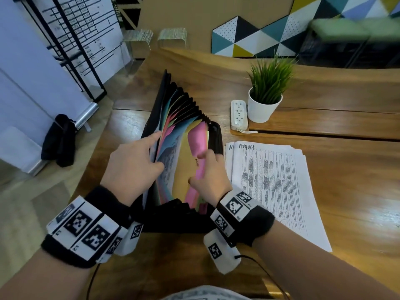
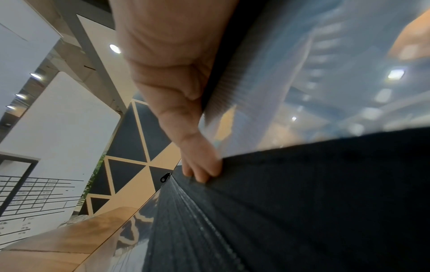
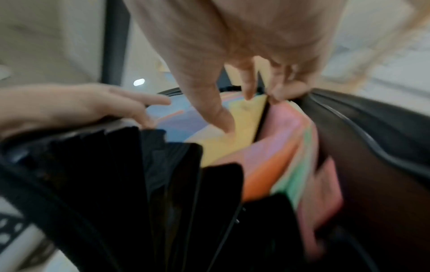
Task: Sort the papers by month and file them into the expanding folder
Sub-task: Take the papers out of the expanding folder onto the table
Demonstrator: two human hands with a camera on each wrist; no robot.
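The black expanding folder stands open on the wooden table, its coloured dividers fanned out. My left hand grips the left group of dividers, fingers on the outer side and thumb inside on a printed sheet. My right hand pinches the pink divider and holds it away from the yellow divider. In the right wrist view the thumb presses on the yellow divider beside the pink divider. A stack of printed papers lies to the right, its top sheet marked "August".
A potted plant and a white power strip stand behind the paper stack. A black bag lies on the floor at the left, by a white board stand. Two stools are beyond the table's far edge.
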